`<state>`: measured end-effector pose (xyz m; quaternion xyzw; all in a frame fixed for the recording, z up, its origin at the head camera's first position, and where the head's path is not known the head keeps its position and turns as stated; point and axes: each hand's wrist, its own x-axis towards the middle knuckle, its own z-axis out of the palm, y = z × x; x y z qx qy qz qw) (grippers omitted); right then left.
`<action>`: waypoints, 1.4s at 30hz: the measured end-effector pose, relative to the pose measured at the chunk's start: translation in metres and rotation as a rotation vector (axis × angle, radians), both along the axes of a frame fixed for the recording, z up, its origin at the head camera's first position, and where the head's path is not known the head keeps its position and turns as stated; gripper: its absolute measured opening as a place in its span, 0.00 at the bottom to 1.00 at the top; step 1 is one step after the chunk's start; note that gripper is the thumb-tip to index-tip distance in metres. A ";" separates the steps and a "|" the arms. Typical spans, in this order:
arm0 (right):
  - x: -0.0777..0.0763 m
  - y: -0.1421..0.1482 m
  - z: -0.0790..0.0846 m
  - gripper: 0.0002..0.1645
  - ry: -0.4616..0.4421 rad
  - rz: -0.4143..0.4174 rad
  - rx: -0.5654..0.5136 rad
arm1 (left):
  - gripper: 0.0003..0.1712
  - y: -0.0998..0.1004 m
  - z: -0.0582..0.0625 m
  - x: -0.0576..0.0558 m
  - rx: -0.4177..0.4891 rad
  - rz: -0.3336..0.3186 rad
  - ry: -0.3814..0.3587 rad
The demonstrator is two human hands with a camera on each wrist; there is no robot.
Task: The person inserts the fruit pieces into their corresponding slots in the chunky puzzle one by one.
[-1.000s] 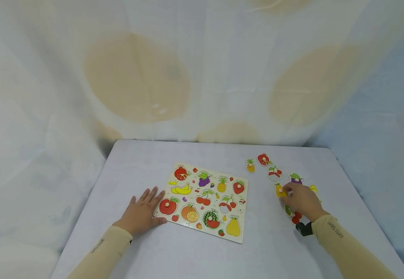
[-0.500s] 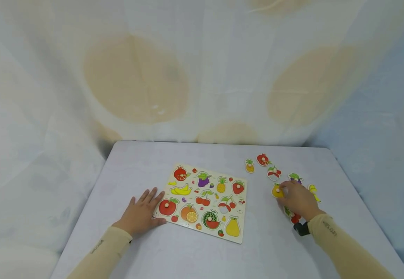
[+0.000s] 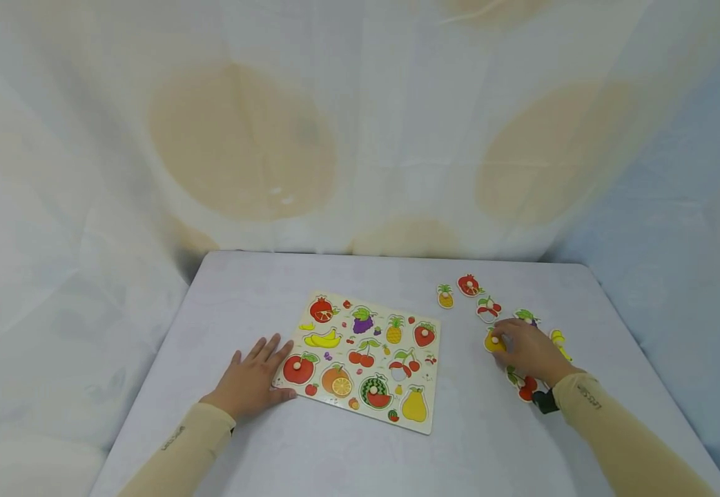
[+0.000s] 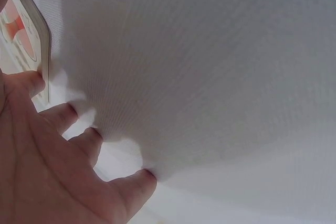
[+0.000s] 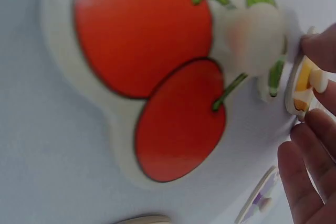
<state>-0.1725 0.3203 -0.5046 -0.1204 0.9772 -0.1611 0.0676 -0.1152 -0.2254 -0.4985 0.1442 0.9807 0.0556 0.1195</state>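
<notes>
A wooden fruit puzzle board (image 3: 360,408) lies tilted on the table. My left hand (image 3: 250,383) rests flat with spread fingers at its left corner, fingertips at the board's edge; the left wrist view shows the board's side beside the fingers (image 4: 60,116). On the right, my right hand (image 3: 530,352) pinches a yellow-orange fruit puzzle piece (image 3: 493,341) by its small knob (image 5: 317,81). The hand covers part of that piece. Under the right wrist lies a cherry piece (image 3: 526,388), large in the right wrist view.
Beyond the right hand lie a pineapple piece (image 3: 445,297), a pomegranate piece (image 3: 469,285) and a lychee piece (image 3: 488,310). A grape piece (image 3: 526,316) and a banana piece (image 3: 559,342) are partly behind the hand. Fabric curtain (image 3: 391,138) hangs behind the table.
My right hand has shifted slightly left and away from me, with the yellow-orange piece moving a little left. More of the cherry piece now shows. The left hand has stayed still.
</notes>
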 end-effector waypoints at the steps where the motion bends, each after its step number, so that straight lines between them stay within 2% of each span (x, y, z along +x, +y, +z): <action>1: 0.000 0.000 0.000 0.23 0.004 0.000 0.005 | 0.57 0.000 0.000 0.000 -0.001 0.001 -0.002; 14: -0.002 0.002 -0.006 0.25 0.041 -0.024 0.074 | 0.57 0.000 -0.003 0.000 -0.003 0.004 -0.005; 22: -0.002 0.001 -0.001 0.26 0.037 -0.090 0.046 | 0.57 0.001 0.002 0.001 -0.006 0.007 -0.006; 28: 0.000 0.002 0.001 0.26 0.036 -0.088 0.067 | 0.57 0.001 0.002 0.000 -0.011 0.006 -0.004; 35: -0.003 0.003 -0.001 0.26 -0.016 -0.084 0.064 | 0.57 -0.001 -0.004 0.000 -0.004 0.004 0.003; 42: -0.006 0.009 -0.005 0.26 -0.042 -0.068 0.036 | 0.57 0.000 -0.003 0.001 -0.004 0.002 0.000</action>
